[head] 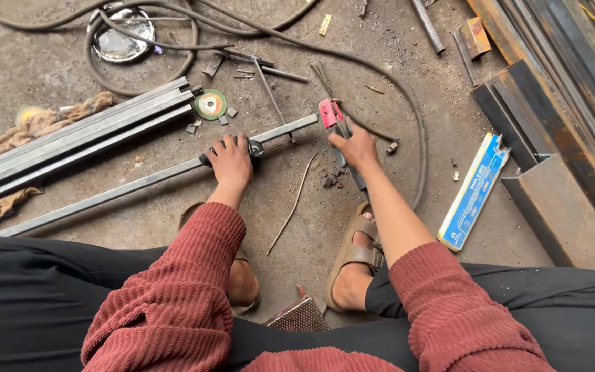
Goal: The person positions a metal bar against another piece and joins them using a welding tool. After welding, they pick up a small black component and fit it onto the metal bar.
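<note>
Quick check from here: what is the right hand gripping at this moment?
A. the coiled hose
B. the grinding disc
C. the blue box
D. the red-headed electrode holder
D: the right hand is closed around the handle of the red-headed electrode holder, while the left hand presses on the long steel bar; the blue box lies untouched.

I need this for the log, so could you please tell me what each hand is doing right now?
Left hand: closed, fingers pressing down on the long steel bar on the floor.
Right hand: closed, holding the red welding tool.
</note>
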